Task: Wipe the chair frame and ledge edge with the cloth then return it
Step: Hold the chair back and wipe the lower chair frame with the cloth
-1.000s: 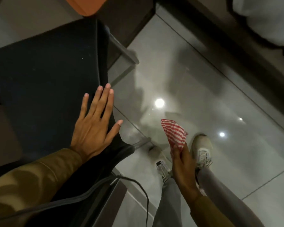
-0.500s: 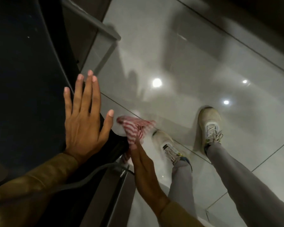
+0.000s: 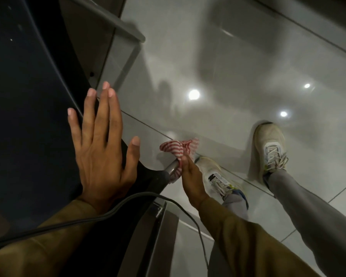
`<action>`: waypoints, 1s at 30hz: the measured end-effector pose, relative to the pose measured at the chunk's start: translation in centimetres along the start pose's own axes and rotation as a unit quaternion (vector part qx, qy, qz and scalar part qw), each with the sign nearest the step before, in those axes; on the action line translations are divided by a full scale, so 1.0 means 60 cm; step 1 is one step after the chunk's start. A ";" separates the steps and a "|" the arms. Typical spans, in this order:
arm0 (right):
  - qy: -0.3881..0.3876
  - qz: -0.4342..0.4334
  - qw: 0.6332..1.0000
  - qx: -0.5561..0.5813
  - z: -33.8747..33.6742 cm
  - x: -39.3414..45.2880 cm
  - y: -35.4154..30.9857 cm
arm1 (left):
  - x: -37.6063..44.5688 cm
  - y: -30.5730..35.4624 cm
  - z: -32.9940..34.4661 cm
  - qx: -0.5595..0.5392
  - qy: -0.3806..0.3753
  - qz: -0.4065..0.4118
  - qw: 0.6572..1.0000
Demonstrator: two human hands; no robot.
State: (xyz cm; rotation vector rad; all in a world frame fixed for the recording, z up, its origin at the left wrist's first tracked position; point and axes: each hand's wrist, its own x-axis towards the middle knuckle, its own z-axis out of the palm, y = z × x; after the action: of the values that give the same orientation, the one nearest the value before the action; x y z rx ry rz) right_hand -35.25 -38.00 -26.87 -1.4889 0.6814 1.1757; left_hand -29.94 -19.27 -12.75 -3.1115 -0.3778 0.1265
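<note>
left hand (image 3: 102,154) flat, fingers spread, palm down on dark chair seat (image 3: 28,116). right hand (image 3: 190,176) pinches striped cloth (image 3: 178,150), pressing it round the metal frame tube (image 3: 171,169) just past the seat's near corner. black cable (image 3: 108,212) crosses the left sleeve. two pale shoes (image 3: 272,148) on glossy floor (image 3: 228,56) beyond the seat.

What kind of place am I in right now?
Probably an indoor seating area, perhaps an office or cafe; I can't be sure. Glossy floor tiles reflect ceiling lights, and a dark padded chair has a metal frame tube against which the right hand presses a striped cloth.
</note>
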 end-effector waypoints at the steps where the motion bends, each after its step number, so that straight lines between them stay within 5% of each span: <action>1: -0.002 0.005 1.000 0.006 0.000 -0.006 -0.006 | 0.000 -0.001 -0.001 0.000 -0.001 0.000 1.000; 7: -0.059 -0.085 0.995 0.008 -0.003 -0.147 -0.047 | -0.001 0.002 -0.009 -0.003 -0.024 -0.007 1.000; 14: 0.007 -0.141 0.988 -0.068 -0.018 -0.133 -0.066 | -0.003 0.001 -0.011 -0.009 -0.020 0.008 1.000; 20: -0.113 -0.142 0.979 -0.093 -0.052 -0.123 -0.096 | -0.003 -0.003 -0.007 -0.022 -0.025 0.006 0.999; 26: -0.099 -0.122 0.986 -0.051 -0.059 -0.157 -0.125 | -0.005 -0.004 -0.012 -0.020 -0.042 0.010 0.999; 30: -0.023 -0.146 0.987 -0.068 -0.058 -0.162 -0.147 | 0.001 -0.001 -0.025 0.028 -0.087 0.038 0.995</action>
State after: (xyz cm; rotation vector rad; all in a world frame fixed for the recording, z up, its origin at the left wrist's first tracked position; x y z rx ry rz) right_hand -29.77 -40.59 -14.68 -1.6078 0.3409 1.0425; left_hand -29.75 -19.16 -11.25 -3.0685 -0.2516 0.4027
